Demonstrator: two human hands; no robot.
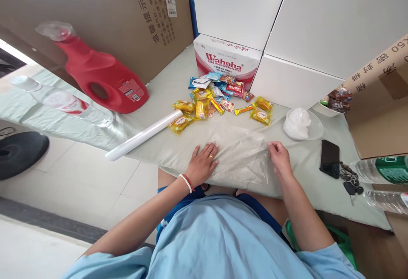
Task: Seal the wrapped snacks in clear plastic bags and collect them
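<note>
Right now we have both hands on a clear plastic sheet (240, 153) spread flat at the near edge of the table (165, 87), directly in front of us. Our left hand (201, 164) lies open, palm down, fingers spread, pressing the sheet's left part; our right hand (279, 158) rests on its right edge with the fingers curled, and we cannot tell whether they pinch the film or only touch it. The sheet lies between the two hands, its long axis running left to right along the near edge, so each hand is at one end and neither is clearly nearer its middle. Beyond the sheet, toward the far edge, sits a heap of snack packets (219, 100), yellow ones nearest us; it lies straight ahead of the left hand and somewhat left of the right. A white roll (143, 136) lies slantwise to the left of the left hand, one end over the table's left edge and the other near the yellow packets. To the right of the right hand stands a plate (314, 128) with crumpled film on it, and further right a phone (330, 158) with keys (350, 181) just beside it.
</note>
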